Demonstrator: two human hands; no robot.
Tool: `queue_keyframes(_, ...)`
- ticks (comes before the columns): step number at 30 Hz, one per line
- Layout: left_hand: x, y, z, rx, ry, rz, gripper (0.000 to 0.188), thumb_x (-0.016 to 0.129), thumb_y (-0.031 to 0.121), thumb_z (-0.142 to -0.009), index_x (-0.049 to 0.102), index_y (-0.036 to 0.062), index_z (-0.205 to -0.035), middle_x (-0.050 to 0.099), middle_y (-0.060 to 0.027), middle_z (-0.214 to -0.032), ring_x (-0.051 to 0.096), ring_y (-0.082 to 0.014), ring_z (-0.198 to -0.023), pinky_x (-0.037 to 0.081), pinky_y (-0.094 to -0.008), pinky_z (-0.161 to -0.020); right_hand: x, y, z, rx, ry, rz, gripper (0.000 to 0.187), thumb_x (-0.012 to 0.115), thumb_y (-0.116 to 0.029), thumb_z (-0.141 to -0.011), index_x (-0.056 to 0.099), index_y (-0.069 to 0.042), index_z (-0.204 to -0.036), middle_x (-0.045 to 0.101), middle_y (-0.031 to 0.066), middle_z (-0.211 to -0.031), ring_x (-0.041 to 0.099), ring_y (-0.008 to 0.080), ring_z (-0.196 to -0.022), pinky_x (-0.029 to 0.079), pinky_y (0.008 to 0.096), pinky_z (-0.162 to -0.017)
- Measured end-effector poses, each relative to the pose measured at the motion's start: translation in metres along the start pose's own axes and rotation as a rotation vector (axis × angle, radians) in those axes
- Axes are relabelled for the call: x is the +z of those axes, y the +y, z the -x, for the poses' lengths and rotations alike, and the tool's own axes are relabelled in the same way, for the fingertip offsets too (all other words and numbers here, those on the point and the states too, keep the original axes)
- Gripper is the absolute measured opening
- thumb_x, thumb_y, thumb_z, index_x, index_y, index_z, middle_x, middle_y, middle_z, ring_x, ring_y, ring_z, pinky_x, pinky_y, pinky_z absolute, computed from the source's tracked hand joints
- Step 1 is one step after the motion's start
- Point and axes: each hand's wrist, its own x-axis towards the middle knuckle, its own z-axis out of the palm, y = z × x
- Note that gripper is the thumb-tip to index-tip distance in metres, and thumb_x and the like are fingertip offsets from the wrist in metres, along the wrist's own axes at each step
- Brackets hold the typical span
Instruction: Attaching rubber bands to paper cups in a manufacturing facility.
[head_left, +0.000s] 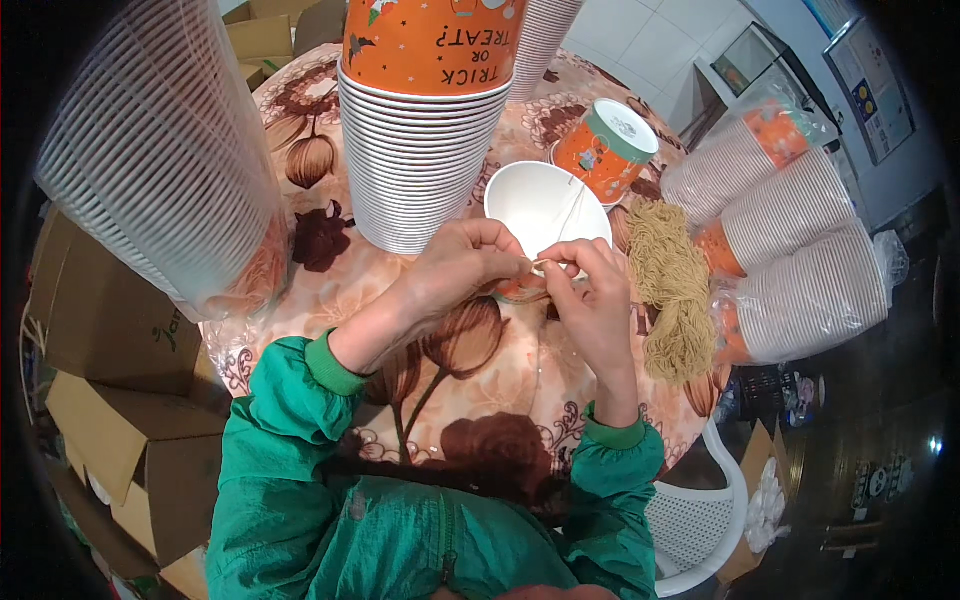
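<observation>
A paper bucket [522, 200], white inside and orange outside, lies tipped with its mouth toward me on the table. Thin pale strands [572, 212] run across its mouth. At the near rim, my left hand [462, 268] and my right hand [592, 300] meet, each with thumb and forefinger pinched. Between the fingertips shows a short bit of pale string [541, 263]; its exact path is hidden by the fingers. Just right of my right hand lies a hank of tan string [665, 285]. Behind the bucket, another orange bucket [600, 160] stands upside down, its green-edged base up.
A tall stack of nested buckets [425, 160] rises beyond my left hand. Plastic-wrapped stacks stand at left [170, 160] and lie at right [800, 290]. A floral cloth [480, 420] covers the round table. Open cardboard boxes [130, 440] sit at left, a white chair [705, 520] at lower right.
</observation>
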Motion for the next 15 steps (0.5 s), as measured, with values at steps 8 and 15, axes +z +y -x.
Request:
queue_keyframes(8, 0.002, -0.001, 0.004, -0.222, -0.056, 0.298, 0.006, 0.069, 0.007, -0.091, 0.069, 0.0041, -0.097, 0.063, 0.0030, -0.077, 0.043, 0.0005, -0.057, 0.030, -0.0156, -0.049, -0.003, -0.016, 0.012, 0.047, 0.064, -0.163, 0.017, 0.066, -0.002, -0.090, 0.065, -0.003, -0.107, 0.059, 0.0057, -0.084, 0.056, 0.0185, -0.072, 0.046, 0.0320, -0.067)
queue_keyframes(15, -0.001, -0.011, 0.002, -0.206, -0.098, 0.342, 0.008, 0.068, 0.009, -0.093, 0.069, 0.0028, -0.097, 0.062, 0.0041, -0.077, 0.041, 0.0009, -0.056, 0.031, -0.0144, -0.050, 0.001, -0.011, 0.021, 0.027, 0.056, -0.194, 0.019, 0.066, 0.000, -0.091, 0.065, -0.003, -0.109, 0.058, 0.0059, -0.082, 0.057, 0.0182, -0.070, 0.045, 0.0323, -0.067)
